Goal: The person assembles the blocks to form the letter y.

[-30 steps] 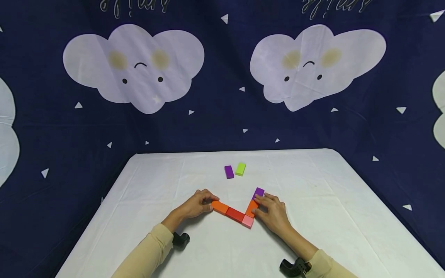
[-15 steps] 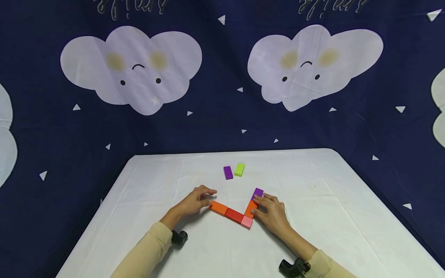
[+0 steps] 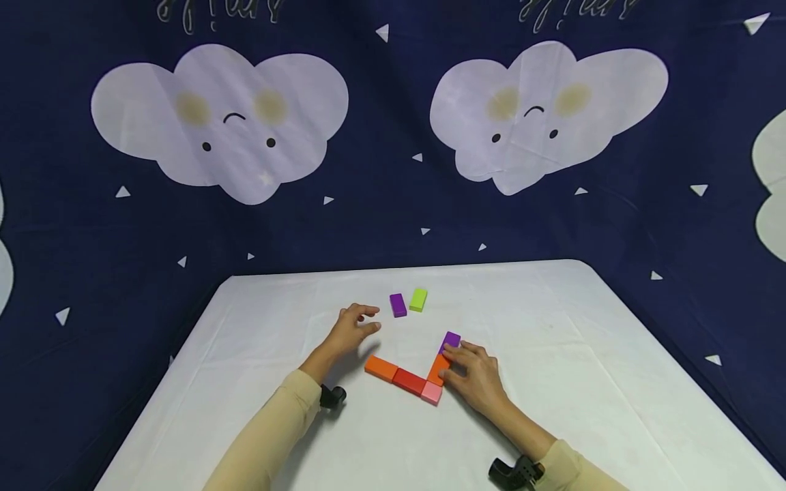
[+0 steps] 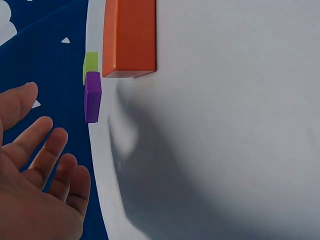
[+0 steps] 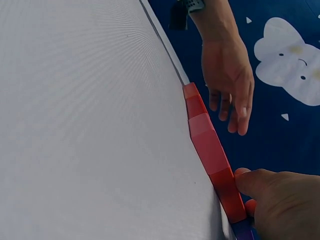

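Note:
My left hand (image 3: 347, 333) is raised over the table, fingers slightly bent with nothing between them. It is nearest to a loose purple block (image 3: 398, 305), which lies beside a lime-green block (image 3: 418, 300). Below that hand, a row of blocks forms a bent V: an orange block (image 3: 381, 369), a red block (image 3: 409, 382), a pink block (image 3: 432, 393), a second orange block (image 3: 437, 370) and a purple block at the far end (image 3: 451, 341). My right hand (image 3: 479, 378) holds the second orange block, thumb at its side and fingertips where it meets the purple one.
The blocks lie on a table with a white cloth (image 3: 552, 327). Behind it hangs a dark blue curtain (image 3: 393, 225) printed with white clouds. Black wrist devices (image 3: 516, 472) sit at both cuffs.
My left hand has let go of the end orange block and moved up and away toward the loose purple block. The right hand stays at its orange block.

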A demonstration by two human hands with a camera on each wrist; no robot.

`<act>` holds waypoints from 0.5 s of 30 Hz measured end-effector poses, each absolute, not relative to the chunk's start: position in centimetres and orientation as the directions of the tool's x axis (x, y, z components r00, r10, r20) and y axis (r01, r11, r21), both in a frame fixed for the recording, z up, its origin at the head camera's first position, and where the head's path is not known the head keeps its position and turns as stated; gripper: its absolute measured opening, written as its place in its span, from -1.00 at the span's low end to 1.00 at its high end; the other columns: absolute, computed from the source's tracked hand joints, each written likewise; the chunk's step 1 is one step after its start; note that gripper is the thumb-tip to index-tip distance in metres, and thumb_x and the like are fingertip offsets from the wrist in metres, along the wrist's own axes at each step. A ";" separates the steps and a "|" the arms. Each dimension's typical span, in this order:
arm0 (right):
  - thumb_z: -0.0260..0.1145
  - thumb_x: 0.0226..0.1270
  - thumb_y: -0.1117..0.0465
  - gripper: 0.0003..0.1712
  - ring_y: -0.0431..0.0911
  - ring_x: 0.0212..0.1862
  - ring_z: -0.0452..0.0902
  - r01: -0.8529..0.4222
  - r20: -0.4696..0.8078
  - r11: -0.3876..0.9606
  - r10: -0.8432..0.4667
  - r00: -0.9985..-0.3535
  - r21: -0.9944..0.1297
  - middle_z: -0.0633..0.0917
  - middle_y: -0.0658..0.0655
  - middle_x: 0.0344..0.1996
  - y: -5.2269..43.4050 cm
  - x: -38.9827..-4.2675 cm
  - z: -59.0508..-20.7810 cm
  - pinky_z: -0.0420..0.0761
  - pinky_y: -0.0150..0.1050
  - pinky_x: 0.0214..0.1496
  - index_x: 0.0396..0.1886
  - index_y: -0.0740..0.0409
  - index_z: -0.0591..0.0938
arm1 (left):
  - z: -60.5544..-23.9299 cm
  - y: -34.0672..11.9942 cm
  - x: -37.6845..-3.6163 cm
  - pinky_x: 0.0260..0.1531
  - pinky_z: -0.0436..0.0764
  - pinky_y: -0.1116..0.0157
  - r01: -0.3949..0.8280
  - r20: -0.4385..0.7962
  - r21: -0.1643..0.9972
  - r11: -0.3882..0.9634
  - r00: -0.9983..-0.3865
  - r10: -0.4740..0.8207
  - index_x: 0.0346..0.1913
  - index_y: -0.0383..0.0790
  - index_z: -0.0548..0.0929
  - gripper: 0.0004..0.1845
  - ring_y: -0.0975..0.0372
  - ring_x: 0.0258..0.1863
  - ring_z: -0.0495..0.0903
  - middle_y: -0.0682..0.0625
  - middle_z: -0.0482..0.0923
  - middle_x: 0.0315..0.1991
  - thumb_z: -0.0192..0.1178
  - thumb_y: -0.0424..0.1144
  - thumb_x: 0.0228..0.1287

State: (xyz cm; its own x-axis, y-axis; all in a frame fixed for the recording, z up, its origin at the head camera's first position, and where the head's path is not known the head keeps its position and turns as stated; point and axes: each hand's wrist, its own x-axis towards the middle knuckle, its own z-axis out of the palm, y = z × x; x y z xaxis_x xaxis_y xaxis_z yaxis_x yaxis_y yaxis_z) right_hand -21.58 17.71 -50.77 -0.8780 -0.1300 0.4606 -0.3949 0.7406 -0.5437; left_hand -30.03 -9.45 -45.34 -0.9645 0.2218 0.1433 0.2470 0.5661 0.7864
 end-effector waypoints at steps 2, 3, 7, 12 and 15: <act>0.49 -0.04 0.10 -0.50 0.09 0.20 0.43 -0.395 0.460 0.741 -0.130 -0.878 -0.543 0.69 0.05 0.04 17.7 -21.6 -50.7 0.24 -0.07 -0.06 -0.04 0.14 0.69 | -45.3 -9.3 -30.4 -0.01 0.40 0.10 0.248 0.158 0.783 0.570 -0.966 0.204 0.11 -0.23 0.58 -0.60 -0.02 0.04 0.38 -0.14 0.54 0.00 0.25 -0.24 0.20; 0.49 -0.04 0.10 -0.50 0.09 0.20 0.43 -0.396 0.461 0.741 -0.131 -0.878 -0.543 0.69 0.05 0.04 17.7 -21.6 -50.6 0.24 -0.07 -0.06 -0.04 0.14 0.69 | -45.3 -9.2 -30.5 0.00 0.40 0.08 0.248 0.163 0.783 0.570 -0.967 0.197 0.11 -0.24 0.58 -0.60 -0.03 0.04 0.38 -0.14 0.54 0.00 0.25 -0.24 0.20; 0.49 -0.05 0.11 -0.51 0.09 0.20 0.44 -0.397 0.467 0.747 -0.131 -0.875 -0.534 0.69 0.05 0.03 17.7 -21.6 -50.5 0.24 -0.06 -0.06 -0.05 0.15 0.70 | -45.2 -8.8 -31.1 0.02 0.41 0.06 0.241 0.166 0.777 0.582 -0.970 0.180 0.12 -0.23 0.57 -0.59 -0.02 0.05 0.38 -0.15 0.54 0.00 0.25 -0.22 0.20; 0.49 -0.05 0.10 -0.51 0.09 0.20 0.44 -0.386 0.460 0.758 -0.128 -0.879 -0.527 0.69 0.04 0.03 17.6 -21.5 -50.5 0.24 -0.07 -0.07 -0.04 0.13 0.70 | -45.2 -8.4 -31.7 0.03 0.41 0.07 0.240 0.167 0.767 0.595 -0.970 0.176 0.11 -0.25 0.58 -0.59 -0.01 0.04 0.38 -0.16 0.54 0.02 0.26 -0.22 0.19; 0.49 -0.05 0.10 -0.51 0.09 0.20 0.45 -0.381 0.457 0.768 -0.130 -0.880 -0.516 0.69 0.03 0.03 17.5 -21.5 -50.6 0.25 -0.08 -0.08 -0.04 0.12 0.70 | -45.1 -8.1 -32.0 0.03 0.40 0.08 0.240 0.170 0.764 0.599 -0.970 0.173 0.11 -0.25 0.57 -0.58 0.00 0.04 0.38 -0.17 0.54 0.03 0.26 -0.22 0.18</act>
